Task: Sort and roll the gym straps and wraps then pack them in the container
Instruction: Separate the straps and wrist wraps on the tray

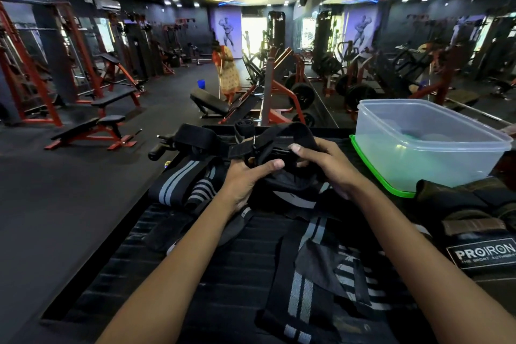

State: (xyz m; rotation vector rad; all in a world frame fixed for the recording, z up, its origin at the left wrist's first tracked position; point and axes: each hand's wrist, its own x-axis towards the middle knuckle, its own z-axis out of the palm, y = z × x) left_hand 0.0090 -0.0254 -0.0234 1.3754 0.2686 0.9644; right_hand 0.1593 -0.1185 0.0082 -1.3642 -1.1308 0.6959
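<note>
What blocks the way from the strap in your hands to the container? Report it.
Nothing visible does. Both the left hand and the right hand hold the black strap above the bench. The container stands to the right on its green lid, open-topped, with bare space between it and the strap.
</note>
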